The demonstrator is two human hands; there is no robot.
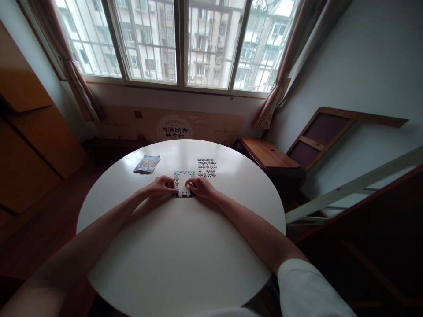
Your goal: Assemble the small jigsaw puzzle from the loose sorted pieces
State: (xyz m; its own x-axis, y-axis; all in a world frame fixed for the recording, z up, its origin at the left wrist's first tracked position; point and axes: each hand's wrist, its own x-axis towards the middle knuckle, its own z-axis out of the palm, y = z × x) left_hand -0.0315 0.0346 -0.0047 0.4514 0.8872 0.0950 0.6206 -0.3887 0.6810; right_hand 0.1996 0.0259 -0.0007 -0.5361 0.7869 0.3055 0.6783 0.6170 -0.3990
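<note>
A partly joined jigsaw puzzle lies flat on the white round table, its border forming a frame around a bare middle. At its left edge is my left hand, with curled fingers and thumb against the border pieces. My right hand reaches over the right side, thumb and finger closed in a pinch on a small pale puzzle piece above the inner gap. Loose puzzle pieces are spread in rough rows just beyond my right hand.
A colourful flat packet lies on the table's far left. Behind the table stand a printed cardboard panel and a barred window. To the right are a wooden bench, a leaning wooden frame and a pale rail.
</note>
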